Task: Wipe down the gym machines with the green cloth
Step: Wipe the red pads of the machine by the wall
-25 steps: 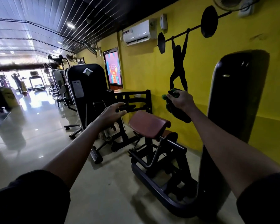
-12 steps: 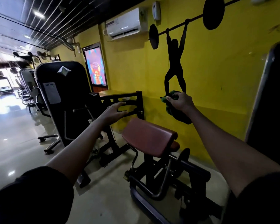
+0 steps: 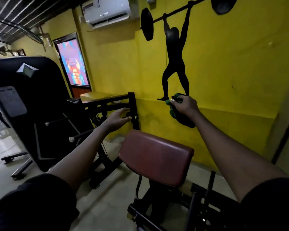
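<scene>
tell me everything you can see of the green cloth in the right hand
The dark green cloth looks soft and fuzzy, like towelling. It is bunched, not spread flat. The right hand grips its upper part, fingers and thumb curled round it, and the rest hangs below the hand in a shadowed, almost black fold. It is held in the air before the yellow painted wall, above and beyond the reddish-brown cushioned pad, touching no machine that I can see.

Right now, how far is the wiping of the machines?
Done: no wiped surface can be told. In hand: the right hand grips the green cloth in the air; the left hand reaches toward the black frame. Left: the red pad and the black machine.
</scene>
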Action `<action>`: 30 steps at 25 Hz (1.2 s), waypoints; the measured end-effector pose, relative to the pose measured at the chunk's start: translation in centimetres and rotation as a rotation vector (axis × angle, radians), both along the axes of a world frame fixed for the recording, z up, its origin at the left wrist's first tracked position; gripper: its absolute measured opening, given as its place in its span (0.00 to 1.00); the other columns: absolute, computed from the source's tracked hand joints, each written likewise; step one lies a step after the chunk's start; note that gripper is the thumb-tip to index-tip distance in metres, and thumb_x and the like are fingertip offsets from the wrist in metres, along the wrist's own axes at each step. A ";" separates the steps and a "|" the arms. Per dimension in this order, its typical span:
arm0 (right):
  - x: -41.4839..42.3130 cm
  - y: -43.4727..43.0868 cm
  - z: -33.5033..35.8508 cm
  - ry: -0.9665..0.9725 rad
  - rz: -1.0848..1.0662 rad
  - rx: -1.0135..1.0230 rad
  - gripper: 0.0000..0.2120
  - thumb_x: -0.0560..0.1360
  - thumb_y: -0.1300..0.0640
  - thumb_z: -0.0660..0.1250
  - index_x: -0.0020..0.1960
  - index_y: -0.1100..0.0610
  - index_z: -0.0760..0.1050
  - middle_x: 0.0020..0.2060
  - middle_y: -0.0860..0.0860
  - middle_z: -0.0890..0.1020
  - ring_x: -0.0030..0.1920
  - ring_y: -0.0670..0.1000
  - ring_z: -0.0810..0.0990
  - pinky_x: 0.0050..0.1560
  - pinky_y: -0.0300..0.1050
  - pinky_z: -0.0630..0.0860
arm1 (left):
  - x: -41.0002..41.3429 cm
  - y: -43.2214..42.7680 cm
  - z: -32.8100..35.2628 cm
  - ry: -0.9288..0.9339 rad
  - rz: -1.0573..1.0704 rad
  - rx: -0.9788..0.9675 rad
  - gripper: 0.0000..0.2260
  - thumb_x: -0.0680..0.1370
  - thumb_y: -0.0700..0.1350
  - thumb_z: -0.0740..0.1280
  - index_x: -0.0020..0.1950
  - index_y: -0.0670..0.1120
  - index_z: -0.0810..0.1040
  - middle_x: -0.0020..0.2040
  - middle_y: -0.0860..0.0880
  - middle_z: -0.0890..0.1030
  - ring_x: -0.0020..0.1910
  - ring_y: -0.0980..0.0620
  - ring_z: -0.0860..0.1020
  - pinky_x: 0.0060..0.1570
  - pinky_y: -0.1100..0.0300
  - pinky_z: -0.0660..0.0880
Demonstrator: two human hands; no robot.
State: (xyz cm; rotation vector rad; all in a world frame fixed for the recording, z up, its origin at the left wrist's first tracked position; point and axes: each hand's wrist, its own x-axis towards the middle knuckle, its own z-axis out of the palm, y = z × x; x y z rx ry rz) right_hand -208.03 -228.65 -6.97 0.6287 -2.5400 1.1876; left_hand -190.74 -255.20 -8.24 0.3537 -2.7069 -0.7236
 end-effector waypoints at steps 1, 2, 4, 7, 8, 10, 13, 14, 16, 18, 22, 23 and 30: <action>-1.9 -1.7 -0.7 -0.009 -0.007 0.002 0.25 0.78 0.39 0.67 0.65 0.56 0.79 0.60 0.57 0.81 0.60 0.61 0.78 0.55 0.54 0.78 | -1.8 -1.7 -0.4 -0.016 -0.014 -0.003 0.27 0.80 0.52 0.67 0.77 0.48 0.65 0.77 0.45 0.66 0.75 0.46 0.64 0.70 0.51 0.63; -3.6 -3.2 -1.5 -0.027 -0.014 0.007 0.25 0.77 0.38 0.67 0.65 0.55 0.79 0.60 0.57 0.81 0.60 0.61 0.78 0.55 0.55 0.78 | -3.5 -3.3 -0.9 -0.027 -0.028 -0.004 0.27 0.80 0.52 0.67 0.78 0.47 0.65 0.77 0.45 0.65 0.75 0.45 0.64 0.71 0.50 0.63; -7.2 -6.1 -3.4 -0.067 -0.045 0.033 0.25 0.75 0.35 0.67 0.63 0.52 0.80 0.59 0.55 0.82 0.60 0.62 0.78 0.55 0.56 0.78 | -7.1 -6.5 -1.9 -0.045 -0.061 -0.007 0.27 0.81 0.52 0.66 0.78 0.46 0.64 0.77 0.45 0.65 0.75 0.45 0.64 0.70 0.51 0.64; -11.4 -10.1 -6.4 -0.114 -0.092 0.087 0.25 0.74 0.33 0.67 0.60 0.51 0.81 0.59 0.55 0.82 0.61 0.62 0.77 0.55 0.57 0.78 | -12.3 -11.3 -4.3 -0.109 -0.126 0.010 0.28 0.81 0.52 0.66 0.78 0.46 0.64 0.77 0.44 0.65 0.75 0.45 0.65 0.72 0.49 0.65; -12.1 -10.9 -7.3 -0.122 -0.107 0.110 0.24 0.74 0.34 0.67 0.60 0.51 0.81 0.59 0.55 0.82 0.61 0.62 0.77 0.55 0.57 0.78 | -13.8 -12.5 -5.3 -0.127 -0.147 0.014 0.28 0.81 0.52 0.66 0.78 0.46 0.64 0.77 0.44 0.65 0.75 0.45 0.64 0.72 0.48 0.64; -14.2 -12.7 -9.3 -0.132 -0.161 0.139 0.23 0.75 0.36 0.68 0.59 0.52 0.82 0.59 0.55 0.82 0.61 0.62 0.76 0.58 0.57 0.76 | -17.6 -15.2 -7.5 -0.150 -0.194 0.011 0.28 0.81 0.51 0.67 0.78 0.45 0.64 0.77 0.44 0.64 0.76 0.45 0.63 0.72 0.50 0.62; -16.8 -14.5 -12.5 -0.192 -0.266 0.176 0.23 0.75 0.36 0.69 0.61 0.52 0.81 0.61 0.55 0.81 0.63 0.62 0.75 0.58 0.56 0.76 | -22.9 -18.6 -10.9 -0.199 -0.306 -0.004 0.28 0.81 0.49 0.67 0.77 0.43 0.64 0.77 0.42 0.65 0.75 0.44 0.64 0.71 0.52 0.62; -17.4 -14.9 -13.6 -0.216 -0.305 0.185 0.24 0.75 0.36 0.68 0.62 0.52 0.81 0.62 0.55 0.81 0.64 0.62 0.74 0.57 0.56 0.76 | -24.6 -19.6 -12.1 -0.220 -0.345 -0.004 0.28 0.81 0.50 0.67 0.77 0.43 0.64 0.77 0.42 0.66 0.75 0.44 0.64 0.71 0.52 0.63; -18.0 -15.3 -15.6 -0.258 -0.366 0.207 0.25 0.75 0.36 0.68 0.63 0.52 0.80 0.62 0.55 0.80 0.65 0.62 0.73 0.56 0.56 0.77 | -27.5 -21.1 -14.4 -0.260 -0.398 0.002 0.28 0.81 0.50 0.67 0.77 0.43 0.64 0.77 0.42 0.66 0.75 0.44 0.64 0.71 0.52 0.62; -18.2 -15.7 -18.3 -0.303 -0.416 0.249 0.25 0.75 0.36 0.68 0.63 0.52 0.80 0.63 0.55 0.79 0.66 0.63 0.71 0.56 0.58 0.77 | -30.3 -22.0 -16.9 -0.297 -0.442 0.004 0.28 0.81 0.51 0.67 0.77 0.44 0.64 0.77 0.43 0.65 0.76 0.45 0.64 0.71 0.53 0.62; -18.2 -15.2 -24.8 -0.370 -0.490 0.362 0.25 0.77 0.37 0.66 0.64 0.54 0.79 0.62 0.59 0.77 0.66 0.65 0.69 0.57 0.60 0.75 | -33.7 -22.3 -22.1 -0.412 -0.575 -0.038 0.33 0.77 0.59 0.64 0.77 0.41 0.65 0.75 0.41 0.68 0.74 0.44 0.66 0.71 0.54 0.64; -18.3 -15.2 -26.5 -0.387 -0.509 0.382 0.25 0.78 0.37 0.65 0.64 0.54 0.79 0.62 0.59 0.76 0.66 0.65 0.68 0.59 0.60 0.73 | -34.4 -22.6 -23.5 -0.425 -0.583 -0.064 0.37 0.74 0.63 0.60 0.76 0.41 0.66 0.74 0.40 0.70 0.72 0.43 0.69 0.70 0.52 0.66; -16.8 -18.9 -34.0 -0.297 -0.706 0.590 0.22 0.80 0.39 0.60 0.65 0.53 0.77 0.65 0.60 0.74 0.65 0.64 0.69 0.63 0.64 0.66 | -36.9 -26.2 -31.6 -0.348 -0.665 -0.247 0.28 0.70 0.61 0.60 0.56 0.40 0.81 0.53 0.39 0.82 0.52 0.37 0.80 0.51 0.47 0.77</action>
